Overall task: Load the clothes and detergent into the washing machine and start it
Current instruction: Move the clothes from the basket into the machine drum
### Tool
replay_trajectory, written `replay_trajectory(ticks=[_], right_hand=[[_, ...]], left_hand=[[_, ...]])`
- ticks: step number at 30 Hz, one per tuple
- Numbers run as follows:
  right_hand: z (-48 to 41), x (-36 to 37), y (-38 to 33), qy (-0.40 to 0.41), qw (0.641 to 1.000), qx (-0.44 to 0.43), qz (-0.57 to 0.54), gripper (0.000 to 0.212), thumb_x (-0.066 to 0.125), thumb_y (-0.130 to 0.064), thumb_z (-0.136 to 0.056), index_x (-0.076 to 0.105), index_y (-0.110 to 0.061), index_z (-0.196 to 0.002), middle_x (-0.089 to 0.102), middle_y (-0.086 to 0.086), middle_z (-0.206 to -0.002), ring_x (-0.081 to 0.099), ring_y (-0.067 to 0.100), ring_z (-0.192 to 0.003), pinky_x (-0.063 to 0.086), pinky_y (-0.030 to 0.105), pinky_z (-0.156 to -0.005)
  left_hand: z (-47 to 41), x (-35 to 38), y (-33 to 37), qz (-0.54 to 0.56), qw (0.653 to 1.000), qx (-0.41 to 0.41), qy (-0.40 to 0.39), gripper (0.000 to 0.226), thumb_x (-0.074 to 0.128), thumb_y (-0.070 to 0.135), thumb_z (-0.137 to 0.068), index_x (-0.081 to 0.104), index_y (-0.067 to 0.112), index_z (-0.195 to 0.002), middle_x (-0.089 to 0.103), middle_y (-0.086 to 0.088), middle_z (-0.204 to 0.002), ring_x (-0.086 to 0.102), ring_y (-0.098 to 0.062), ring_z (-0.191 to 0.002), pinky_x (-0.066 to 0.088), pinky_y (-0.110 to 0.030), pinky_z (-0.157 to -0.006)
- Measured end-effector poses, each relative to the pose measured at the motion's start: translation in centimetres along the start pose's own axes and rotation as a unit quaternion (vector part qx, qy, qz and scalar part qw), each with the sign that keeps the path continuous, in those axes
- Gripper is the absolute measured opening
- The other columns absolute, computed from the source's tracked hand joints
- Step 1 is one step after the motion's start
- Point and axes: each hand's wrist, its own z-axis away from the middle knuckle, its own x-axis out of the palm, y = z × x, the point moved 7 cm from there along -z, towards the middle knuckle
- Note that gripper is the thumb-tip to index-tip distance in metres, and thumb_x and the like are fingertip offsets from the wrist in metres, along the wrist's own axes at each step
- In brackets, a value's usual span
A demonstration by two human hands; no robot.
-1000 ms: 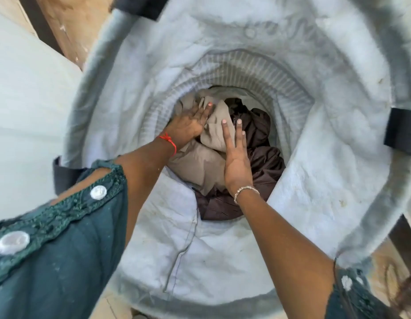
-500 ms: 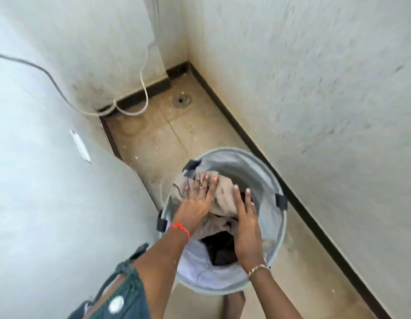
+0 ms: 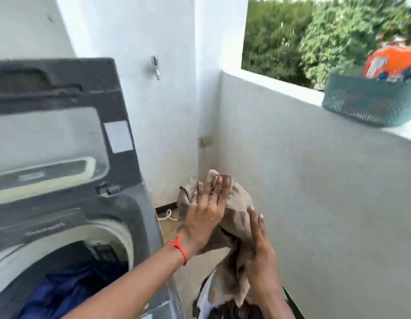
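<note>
Beige cloth (image 3: 236,210): a crumpled bundle, lifted up between both my hands, hanging just above the laundry basket (image 3: 208,295) at the near right, beside the machine and not yet over its opening
Left hand (image 3: 204,210): fingers spread wide and pressed flat on the near-left side of the bundle, red thread (image 3: 178,248) on the wrist
Right hand (image 3: 261,254): palm and straight fingers pressed against the right side of the bundle, so the cloth is squeezed between my two hands rather than pinched
Washing machine (image 3: 89,226): at the left, top lid (image 3: 62,125) standing open, drum mouth in view
Blue clothes (image 3: 62,293): already lying in the drum, so I judge some loading is done
Dark clothes (image 3: 230,310): more fabric shows in the basket under the bundle, so more than this armful is left
Detergent: an orange pack (image 3: 391,62) sits in the green basket (image 3: 370,102) on the ledge at the far right, well apart from the machine; I take it for the detergent but cannot read it, and nothing shows it has been added
Left to do: carry this bundle left into the drum, bring the rest, add detergent, shut the lid, start
</note>
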Motion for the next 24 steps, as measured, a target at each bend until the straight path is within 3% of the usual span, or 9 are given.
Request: replay_trajectory(ticks=[2, 5, 9, 12, 14, 16, 19, 21, 24], right_hand=[[-0.2, -0.9, -6.1, 0.001, 0.998, -0.061, -0.001, 0.095, 0.037, 0.019, -0.077, 0.012, -0.054, -0.132, 0.008, -0.018, -0.147, 0.016, -0.006, -0.131, 0.03, 0.011, -0.093], [0.2, -0.8, -14.9, -0.026, 0.989, -0.144, 0.01, 0.098, 0.039, 0.016, -0.08, 0.007, -0.061, -0.131, 0.003, -0.014, -0.153, 0.035, 0.003, -0.126, 0.04, 0.024, -0.089], [1.1, 2.2, -23.6, -0.057, 0.968, -0.24, 0.042, 0.108, 0.041, 0.015, -0.08, -0.007, -0.067, -0.129, -0.006, -0.014, -0.156, 0.048, 0.03, -0.121, 0.053, 0.041, -0.075], [2.2, 7.3, -27.5, -0.109, 0.943, -0.3, 0.099, 0.108, 0.045, 0.011, -0.082, -0.021, -0.06, -0.131, -0.021, -0.014, -0.153, 0.033, 0.026, -0.136, 0.045, 0.015, -0.06], [3.3, 11.8, -28.8, -0.156, 0.924, -0.33, 0.114, 0.102, 0.049, 0.001, -0.088, -0.025, -0.056, -0.13, -0.026, -0.011, -0.151, 0.009, 0.022, -0.145, 0.048, 0.029, -0.091], [4.4, 16.8, -28.6, -0.209, 0.909, -0.33, 0.146, 0.095, 0.038, 0.004, -0.091, -0.026, -0.054, -0.13, -0.026, -0.008, -0.151, -0.007, 0.02, -0.145, 0.025, 0.045, -0.113], [6.0, 23.6, -26.7, -0.281, 0.889, -0.307, 0.19, 0.088, 0.031, 0.008, -0.089, -0.021, -0.044, -0.139, -0.016, 0.003, -0.156, -0.004, 0.025, -0.145, 0.019, 0.044, -0.115], [6.8, 27.6, -24.9, -0.323, 0.869, -0.299, 0.227, 0.087, 0.032, 0.008, -0.089, -0.02, -0.038, -0.141, -0.014, 0.009, -0.156, -0.001, 0.029, -0.145, 0.018, 0.042, -0.116], [6.9, 32.0, -21.9, -0.368, 0.843, -0.27, 0.285, 0.082, 0.031, 0.007, -0.091, -0.016, -0.032, -0.144, -0.01, 0.013, -0.156, 0.0, 0.032, -0.145, 0.016, 0.043, -0.117]], left_hand=[[0.5, -6.3, -3.3, -0.021, 0.998, -0.027, 0.044, 0.059, 0.032, 0.001, -0.079, 0.028, 0.001, -0.137, 0.054, -0.014, -0.134, 0.054, -0.028, -0.122, 0.054, -0.045, -0.084], [3.2, -15.1, -8.2, -0.055, 0.989, -0.073, 0.115, 0.059, 0.038, -0.002, -0.077, 0.034, 0.002, -0.136, 0.056, -0.014, -0.132, 0.054, -0.03, -0.121, 0.054, -0.051, -0.08], [9.6, -22.1, -14.3, -0.102, 0.976, -0.156, 0.116, 0.101, 0.076, -0.016, -0.049, 0.035, 0.001, -0.14, 0.045, -0.017, -0.141, 0.043, -0.037, -0.128, 0.049, -0.062, -0.084], [14.9, -23.6, -18.0, -0.114, 0.962, -0.238, 0.069, 0.106, 0.077, -0.018, -0.046, 0.031, 0.0, -0.14, 0.045, -0.02, -0.14, 0.043, -0.04, -0.127, 0.051, -0.061, -0.08], [18.1, -23.0, -20.3, -0.127, 0.949, -0.288, 0.035, 0.102, 0.077, -0.017, -0.044, 0.037, -0.003, -0.137, 0.051, -0.022, -0.135, 0.048, -0.042, -0.122, 0.052, -0.061, -0.075], [21.2, -20.8, -22.6, -0.142, 0.934, -0.327, -0.017, 0.089, 0.075, -0.018, -0.046, 0.048, -0.005, -0.13, 0.056, -0.023, -0.128, 0.054, -0.043, -0.115, 0.052, -0.063, -0.069], [25.9, -15.6, -25.5, -0.134, 0.912, -0.36, -0.143, 0.05, 0.048, -0.008, -0.071, 0.058, -0.006, -0.12, 0.062, -0.024, -0.119, 0.061, -0.043, -0.106, 0.052, -0.064, -0.061], [28.8, -12.2, -26.9, -0.123, 0.9, -0.364, -0.207, 0.054, 0.031, -0.001, -0.07, 0.065, -0.006, -0.111, 0.066, -0.021, -0.113, 0.064, -0.042, -0.1, 0.05, -0.066, -0.057], [31.9, -8.6, -27.9, -0.108, 0.88, -0.365, -0.285, 0.05, 0.036, -0.002, -0.066, 0.07, -0.002, -0.104, 0.068, -0.018, -0.112, 0.065, -0.043, -0.095, 0.046, -0.07, -0.055]])
